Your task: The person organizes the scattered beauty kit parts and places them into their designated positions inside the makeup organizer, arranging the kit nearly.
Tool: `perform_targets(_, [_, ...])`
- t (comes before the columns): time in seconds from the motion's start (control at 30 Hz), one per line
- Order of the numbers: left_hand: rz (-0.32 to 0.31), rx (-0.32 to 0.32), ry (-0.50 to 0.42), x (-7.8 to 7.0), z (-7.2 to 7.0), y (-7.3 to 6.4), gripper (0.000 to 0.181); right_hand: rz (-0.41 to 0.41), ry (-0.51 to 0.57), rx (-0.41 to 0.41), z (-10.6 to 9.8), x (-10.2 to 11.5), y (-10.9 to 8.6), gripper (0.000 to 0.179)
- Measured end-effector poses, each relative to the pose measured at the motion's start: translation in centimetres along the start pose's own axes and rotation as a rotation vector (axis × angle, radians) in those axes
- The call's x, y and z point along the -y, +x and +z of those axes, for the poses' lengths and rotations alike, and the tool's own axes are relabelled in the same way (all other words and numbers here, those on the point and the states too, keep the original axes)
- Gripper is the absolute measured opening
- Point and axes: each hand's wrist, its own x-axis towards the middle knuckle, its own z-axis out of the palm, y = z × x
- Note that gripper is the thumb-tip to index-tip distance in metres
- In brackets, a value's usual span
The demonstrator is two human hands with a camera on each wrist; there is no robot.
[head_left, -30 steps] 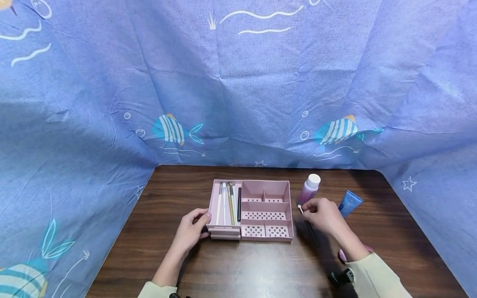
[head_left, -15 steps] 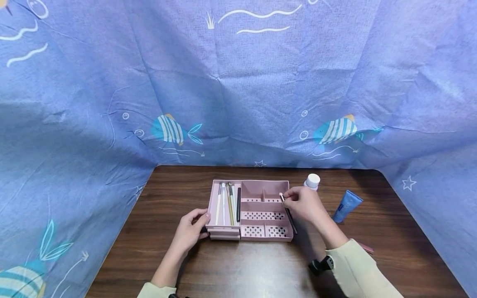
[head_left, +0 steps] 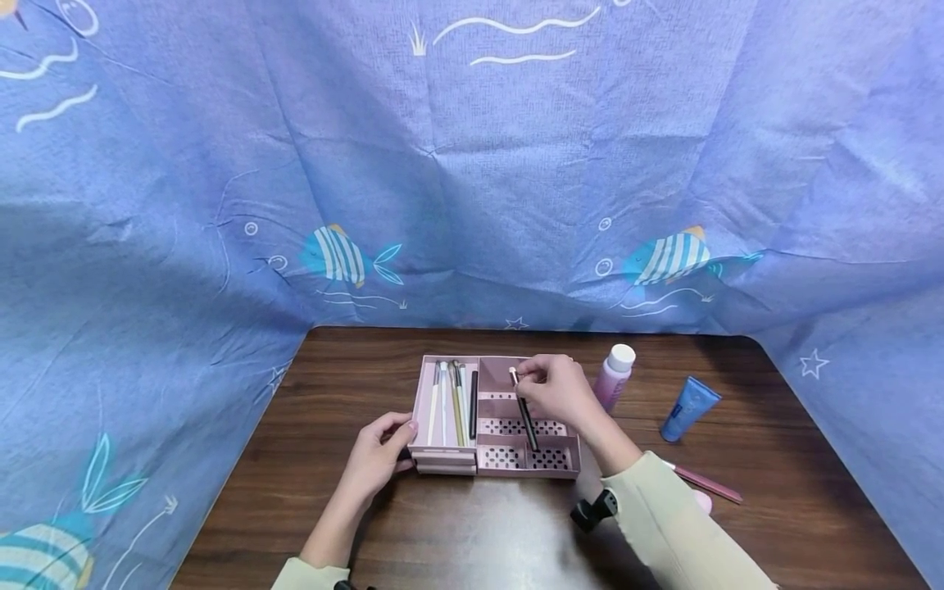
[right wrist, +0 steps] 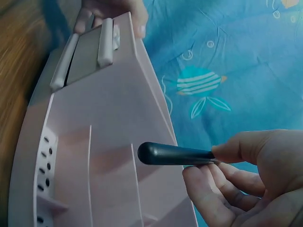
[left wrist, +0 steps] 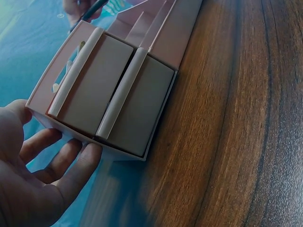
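In the head view a pink desk organizer (head_left: 527, 473) stands on the table. My left hand (head_left: 374, 459) holds its near left corner, thumb at the upper edge and fingers along the side, as the left wrist view also shows. My right hand (head_left: 558, 392) pinches a black-handled makeup brush (head_left: 526, 418) near its pale tip, above the organizer's right-hand compartments. In the right wrist view the brush's rounded handle end (right wrist: 154, 154) points away from the thumb and fingers. Several slim brushes (head_left: 459, 410) and a black stick (head_left: 474, 406) lie in the left compartment.
Right of the organizer stand a bottle (head_left: 614, 377) with a white cap and a blue tube (head_left: 689, 408). A reddish, slim stick (head_left: 710, 482) and a pink object (head_left: 703, 500) lie partly behind the right sleeve. Two drawers (left wrist: 116, 90) face front under the left compartment.
My right hand has carried the black brush leftward, from the table beside the bottle to above the organizer. My left hand has stayed at the organizer's corner.
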Motion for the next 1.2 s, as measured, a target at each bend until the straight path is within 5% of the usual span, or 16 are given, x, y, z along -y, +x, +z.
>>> perform_targets(0.37, [0.008,-0.003,-0.008,0.1,0.1,0.0,0.027,-0.044,0.152,0.06,2.5,2.6,1.3,0.025])
perform_targets(0.77, [-0.005,-0.005,-0.003,0.0,0.0,0.2,0.028,0.121,0.555,0.076,5.5,4.0,1.7,0.023])
perform_targets(0.93, [-0.01,-0.005,-0.009,0.0,0.1,0.2,0.028,0.137,0.575,0.075,6.5,4.1,1.9,0.026])
perform_targets(1.2, [-0.013,-0.007,-0.005,0.1,0.1,0.1,0.029,0.172,0.46,0.05,7.8,4.5,2.1,0.024])
